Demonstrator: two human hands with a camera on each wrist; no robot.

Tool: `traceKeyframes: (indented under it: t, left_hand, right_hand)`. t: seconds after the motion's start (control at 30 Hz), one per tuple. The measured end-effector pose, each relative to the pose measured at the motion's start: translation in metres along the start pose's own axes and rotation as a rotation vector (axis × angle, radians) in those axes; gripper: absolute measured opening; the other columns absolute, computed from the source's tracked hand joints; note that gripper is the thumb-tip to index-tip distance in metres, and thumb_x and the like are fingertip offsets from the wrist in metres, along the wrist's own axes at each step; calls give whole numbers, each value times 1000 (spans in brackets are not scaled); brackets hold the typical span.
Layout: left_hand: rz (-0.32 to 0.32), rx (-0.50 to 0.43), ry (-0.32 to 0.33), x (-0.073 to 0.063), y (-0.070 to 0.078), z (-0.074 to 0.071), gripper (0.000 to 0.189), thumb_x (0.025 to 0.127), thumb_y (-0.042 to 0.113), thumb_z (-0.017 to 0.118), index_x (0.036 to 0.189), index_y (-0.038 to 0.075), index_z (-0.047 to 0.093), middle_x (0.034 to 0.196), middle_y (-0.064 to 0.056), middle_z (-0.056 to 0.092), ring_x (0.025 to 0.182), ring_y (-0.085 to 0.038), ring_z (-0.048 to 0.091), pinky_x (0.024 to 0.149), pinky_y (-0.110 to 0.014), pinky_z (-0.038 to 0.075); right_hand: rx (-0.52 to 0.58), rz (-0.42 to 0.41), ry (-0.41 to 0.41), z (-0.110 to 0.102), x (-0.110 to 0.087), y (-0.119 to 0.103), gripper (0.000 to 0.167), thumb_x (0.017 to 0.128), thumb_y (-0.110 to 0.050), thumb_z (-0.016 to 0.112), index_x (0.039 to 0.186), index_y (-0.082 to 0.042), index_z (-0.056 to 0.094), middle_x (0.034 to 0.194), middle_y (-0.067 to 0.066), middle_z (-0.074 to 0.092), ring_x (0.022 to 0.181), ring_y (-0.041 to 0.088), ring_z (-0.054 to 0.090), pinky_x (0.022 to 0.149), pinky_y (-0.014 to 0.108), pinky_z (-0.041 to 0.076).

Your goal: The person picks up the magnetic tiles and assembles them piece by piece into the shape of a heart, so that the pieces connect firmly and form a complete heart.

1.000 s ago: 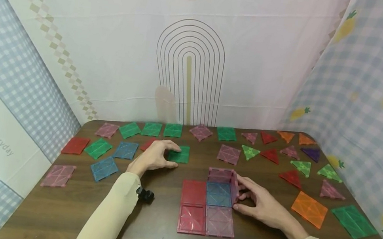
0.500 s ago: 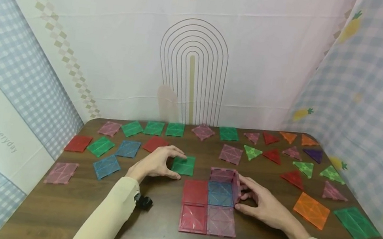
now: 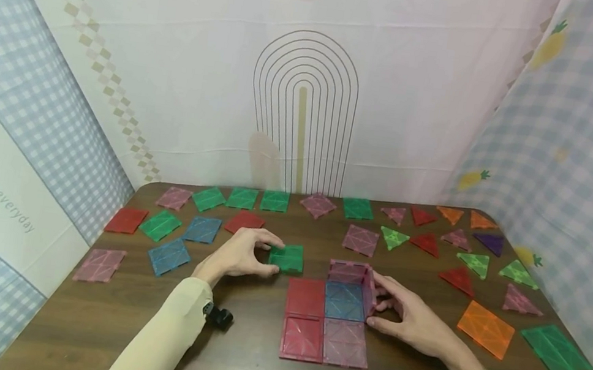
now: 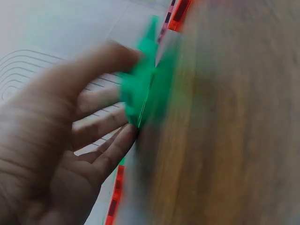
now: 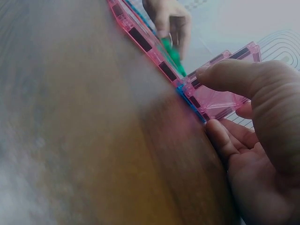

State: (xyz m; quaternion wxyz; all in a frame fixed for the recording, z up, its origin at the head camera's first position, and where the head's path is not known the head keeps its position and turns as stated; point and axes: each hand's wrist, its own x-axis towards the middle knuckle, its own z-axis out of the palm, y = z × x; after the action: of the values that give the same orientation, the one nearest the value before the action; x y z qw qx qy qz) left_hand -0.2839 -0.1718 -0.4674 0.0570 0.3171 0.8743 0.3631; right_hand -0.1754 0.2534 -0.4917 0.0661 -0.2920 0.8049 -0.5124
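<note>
Left of centre, my left hand (image 3: pixel 240 253) holds a green square magnetic tile (image 3: pixel 290 259) between thumb and fingers. In the left wrist view the tile (image 4: pixel 147 86) is blurred and sits close over the tabletop. My right hand (image 3: pixel 415 320) grips an upright pink square tile (image 3: pixel 370 291) by its edges, thumb on the near side. A second upright pink tile (image 3: pixel 347 272) adjoins it at the back. Both stand along edges of a flat blue tile (image 3: pixel 344 302). That tile lies in a block with two red tiles (image 3: pixel 306 297) and a flat pink tile (image 3: pixel 345 343).
Loose square tiles, such as a blue one (image 3: pixel 169 256) and a red one (image 3: pixel 126 221), lie at the left and back. Several triangles (image 3: pixel 458 279) are spread at the right, near an orange tile (image 3: pixel 486 329) and a large green tile (image 3: pixel 557 351). Patterned cloth (image 3: pixel 199 74) surrounds the table.
My left hand has brought the green tile nearer and slightly right, toward the block, uncovering a red tile behind. My right hand stays at the upright pink tile. The head view has shifted slightly.
</note>
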Motion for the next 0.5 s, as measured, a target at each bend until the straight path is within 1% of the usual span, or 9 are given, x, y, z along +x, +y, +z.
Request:
traceKeyframes:
  t: [0.13, 0.27, 0.4, 0.5]
  left_hand:
    - [40, 0, 16, 1, 3, 2, 34, 100, 30, 83, 132, 18, 82, 135, 1, 79, 119, -21, 76, 105, -43, 62]
    - [61, 18, 19, 5, 12, 8, 29, 108, 35, 74, 130, 20, 84, 124, 5, 82, 105, -12, 76, 94, -39, 63]
    - [69, 1, 13, 8, 19, 13, 30, 114, 35, 66, 130, 17, 84, 122, 3, 83, 108, -12, 76, 98, -40, 62]
    - [88, -25, -2, 10, 23, 16, 31, 116, 33, 62, 125, 14, 84, 112, 0, 83, 103, -15, 77, 94, -41, 63]
  right_hand:
    - [2, -1, -6, 0, 0, 1, 89, 103, -14, 83, 175, -4, 31, 136, 16, 60, 113, 13, 68, 97, 25, 59]
    - [3, 0, -6, 0, 0, 3, 90, 102, -14, 84, 175, -6, 31, 138, 16, 59, 113, 14, 67, 97, 25, 59]
    - [-7, 1, -5, 0, 1, 3, 90, 102, -14, 83, 175, -7, 31, 138, 16, 59, 113, 14, 67, 97, 25, 58]
    - [-9, 8, -4, 0, 1, 1, 89, 103, -15, 83, 175, -7, 32, 136, 15, 59, 112, 14, 66, 96, 25, 58]
